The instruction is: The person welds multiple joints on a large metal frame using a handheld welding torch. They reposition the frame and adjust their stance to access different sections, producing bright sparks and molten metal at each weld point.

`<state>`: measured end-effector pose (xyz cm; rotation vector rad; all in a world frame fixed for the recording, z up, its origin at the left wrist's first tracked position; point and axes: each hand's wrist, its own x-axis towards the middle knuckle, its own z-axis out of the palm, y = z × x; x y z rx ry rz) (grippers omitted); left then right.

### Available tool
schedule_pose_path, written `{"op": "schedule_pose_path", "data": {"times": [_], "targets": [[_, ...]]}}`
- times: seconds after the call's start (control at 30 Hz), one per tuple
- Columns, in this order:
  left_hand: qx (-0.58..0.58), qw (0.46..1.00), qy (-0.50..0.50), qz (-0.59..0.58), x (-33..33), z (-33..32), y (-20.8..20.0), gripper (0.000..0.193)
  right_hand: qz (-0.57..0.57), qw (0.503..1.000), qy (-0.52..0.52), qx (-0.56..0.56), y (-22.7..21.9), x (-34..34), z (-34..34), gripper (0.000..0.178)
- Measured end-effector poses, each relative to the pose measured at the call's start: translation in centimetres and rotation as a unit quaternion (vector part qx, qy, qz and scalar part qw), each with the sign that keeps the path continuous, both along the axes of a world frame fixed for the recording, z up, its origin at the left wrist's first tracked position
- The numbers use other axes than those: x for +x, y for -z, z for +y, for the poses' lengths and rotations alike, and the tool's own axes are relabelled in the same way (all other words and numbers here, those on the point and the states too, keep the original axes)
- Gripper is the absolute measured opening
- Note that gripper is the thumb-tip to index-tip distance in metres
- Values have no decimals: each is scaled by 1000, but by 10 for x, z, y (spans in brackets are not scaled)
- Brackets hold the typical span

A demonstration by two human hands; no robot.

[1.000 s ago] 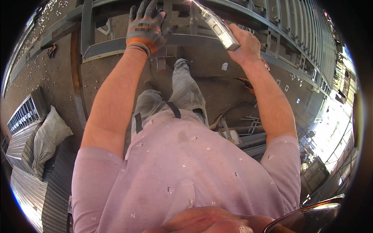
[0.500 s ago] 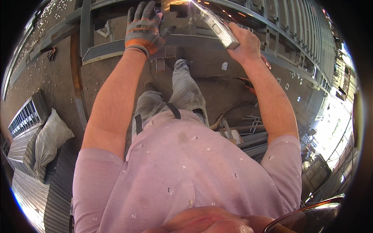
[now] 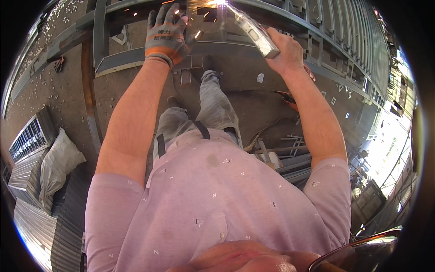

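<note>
My left hand (image 3: 165, 40), in a grey and orange work glove, lies with fingers spread over the steel frame (image 3: 121, 59) at the top of the view. It grips nothing that I can see. My bare right hand (image 3: 289, 53) is wrapped round a scuffed pale welding electrode holder (image 3: 257, 37), pointing up and to the left. Beyond its tip a bright welding arc (image 3: 220, 2) burns at the frame's far part, cut by the picture's upper edge. Orange sparks fly left toward the gloved fingers. Glare hides the exact spot of contact.
Long steel bars (image 3: 337, 27) run along the upper right. At left stand stacked corrugated metal profiles (image 3: 34, 222) and a white sack (image 3: 61, 161). Metal offcuts (image 3: 290, 161) lie on the floor by my right side. An orange and black tool (image 3: 287, 98) lies beneath my right forearm.
The arc is brighter, and sparks have spread farther left, across the gloved hand. Both hands and the electrode holder keep nearly the same place.
</note>
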<state>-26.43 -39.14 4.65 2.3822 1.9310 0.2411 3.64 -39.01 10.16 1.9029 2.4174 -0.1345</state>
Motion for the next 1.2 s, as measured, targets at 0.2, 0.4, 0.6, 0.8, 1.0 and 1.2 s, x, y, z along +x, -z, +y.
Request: {"op": "schedule_pose_path", "data": {"times": [0.2, 0.4, 0.6, 0.8, 1.0, 1.2], "targets": [[60, 997, 42, -18, -11, 6, 27, 73, 15, 1000, -2, 19, -1, 1, -1, 36], [53, 996, 48, -57, -13, 5, 30, 74, -1, 1000, -3, 9, 0, 5, -1, 33], [48, 992, 45, -109, -13, 5, 35, 74, -4, 1000, 6, -2, -1, 5, 0, 26], [43, 998, 54, -10, -22, 10, 48, 71, 11, 1000, 8, -1, -4, 4, -2, 23], [38, 999, 23, -24, -17, 10, 44, 58, 48, 998, 24, -28, -14, 9, -13, 51], [24, 1000, 20, 3, -17, 10, 40, 60, 78, 997, -27, 0, -23, -11, -19, 39]]}}
